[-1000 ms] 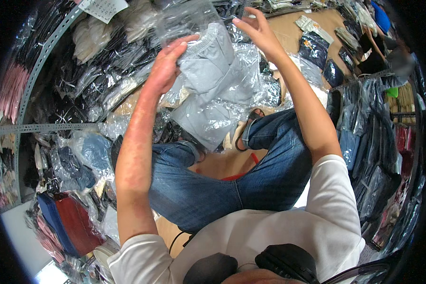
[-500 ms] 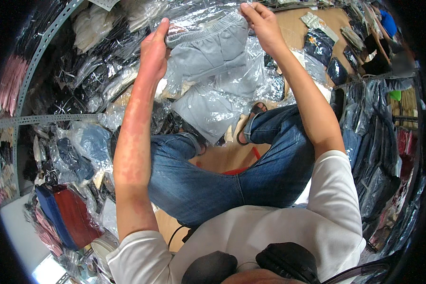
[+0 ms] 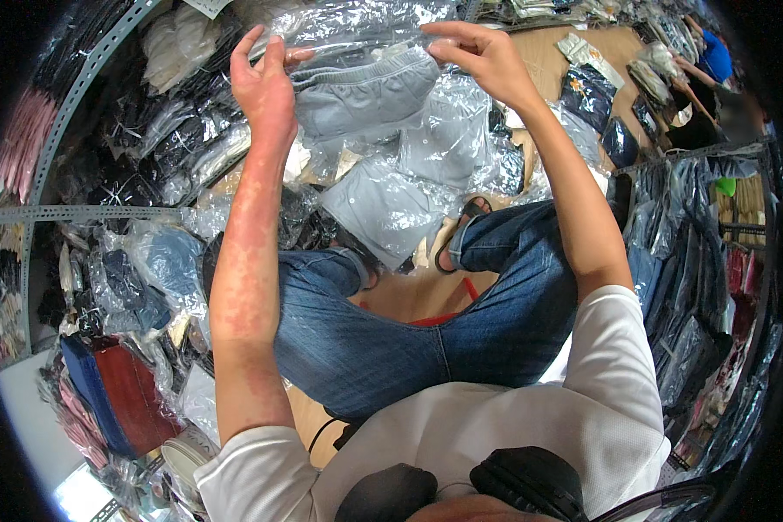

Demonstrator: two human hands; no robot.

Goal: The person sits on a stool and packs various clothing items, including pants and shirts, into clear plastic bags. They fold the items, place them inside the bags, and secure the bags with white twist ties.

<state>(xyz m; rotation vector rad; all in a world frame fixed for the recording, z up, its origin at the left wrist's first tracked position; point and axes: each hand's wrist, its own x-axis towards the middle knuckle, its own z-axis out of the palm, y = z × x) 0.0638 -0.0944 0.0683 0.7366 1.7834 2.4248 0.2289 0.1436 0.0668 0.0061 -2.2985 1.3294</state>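
Observation:
Grey shorts with an elastic waistband [image 3: 365, 96] lie in a clear plastic bag, held out in front of me at the top of the view. My left hand [image 3: 265, 87] is at the bag's left edge, thumb and forefinger raised and apart. Another of its fingers shows pinkish by the plastic. At the upper right corner my right hand [image 3: 489, 63] pinches the bag's film between thumb and forefinger. Beneath it, above my feet, lie more bagged grey garments [image 3: 383, 209].
Piles of bagged clothes [image 3: 174, 130] cover the left side. Metal shelf posts [image 3: 83, 78] stand there, and a rack of bagged garments [image 3: 679, 252] is at the right. A red and blue case [image 3: 122, 391] sits lower left. Another person's arm [image 3: 696, 74] reaches in at the far right.
The bagged shorts have shifted slightly left and down. My left hand has loosened from its grip at the corner, fingers now spread. My right hand has moved a little left along with the bag.

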